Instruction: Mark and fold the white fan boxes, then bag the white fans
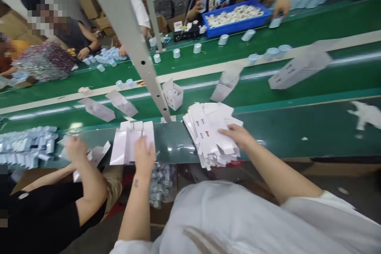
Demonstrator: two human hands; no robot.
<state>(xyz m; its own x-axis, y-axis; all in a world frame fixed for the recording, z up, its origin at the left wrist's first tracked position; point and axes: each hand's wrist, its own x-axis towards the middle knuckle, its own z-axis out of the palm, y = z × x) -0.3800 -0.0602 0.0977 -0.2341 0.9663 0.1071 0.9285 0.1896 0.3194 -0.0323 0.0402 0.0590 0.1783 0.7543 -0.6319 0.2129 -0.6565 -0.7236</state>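
Observation:
My left hand (144, 155) is at a row of upright white boxes (120, 147) on the near ledge, its fingers over their front and blurred, so their grip is unclear. My right hand (239, 137) lies at the right side of a loose pile of flat, folded white cartons (212, 131), fingers stretched out over the top carton. Small dark prints and one orange print mark that carton. Between my hands stands a metal post (157, 95); just behind it an open white box (173, 95) with a round white item inside sits on the green conveyor belt (190, 117).
Open white cartons (285, 73) lie along the belt, with light-blue cups (197, 48) farther back. A blue tray (238, 18) of small white parts is across from me. At left, a co-worker's blurred hand (76, 149) is near a carton and stacked light-blue pieces (28, 147).

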